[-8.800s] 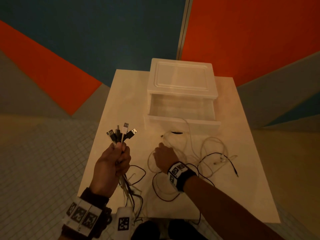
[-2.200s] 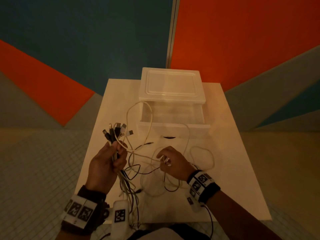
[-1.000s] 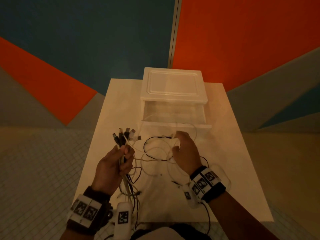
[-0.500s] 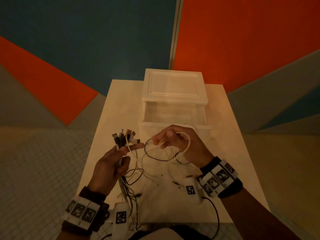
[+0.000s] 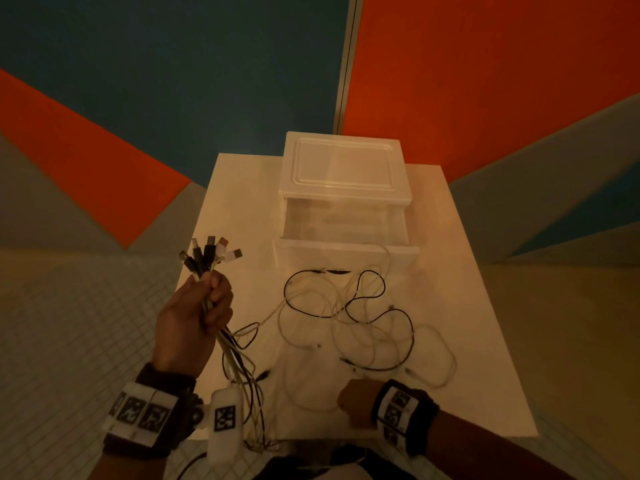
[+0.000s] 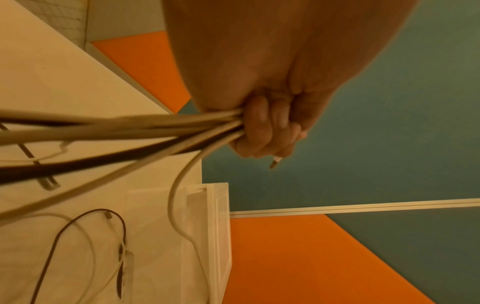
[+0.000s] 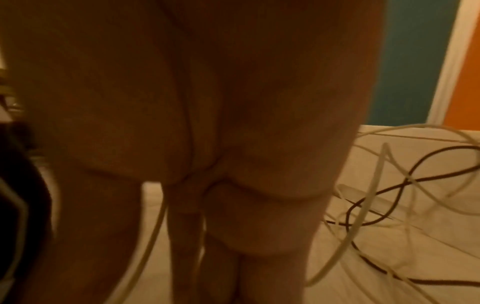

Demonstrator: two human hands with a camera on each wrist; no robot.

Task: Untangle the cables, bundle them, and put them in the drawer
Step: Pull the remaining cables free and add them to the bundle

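Observation:
My left hand (image 5: 194, 317) is raised over the table's left side and grips a bunch of black and white cables (image 5: 221, 341) just below their plugs (image 5: 211, 254); in the left wrist view its fingers (image 6: 265, 131) curl round the bunch (image 6: 155, 127). The loose lengths lie tangled (image 5: 349, 317) on the table in front of the open white drawer (image 5: 343, 230). My right hand (image 5: 356, 403) is low at the table's near edge. A white cable (image 7: 153, 236) runs between its thumb and fingers; its fingertips are hidden.
The white drawer unit (image 5: 343, 168) stands at the back of the small white table (image 5: 242, 209), its drawer (image 6: 207, 236) pulled out toward me. Several cable tails hang over the near edge. Orange and blue wall panels rise behind, with tiled floor on both sides.
My right hand has dropped from near the drawer front back to the table's near edge. The lifted loops now lie spread on the table. The left hand still holds the bunch upright.

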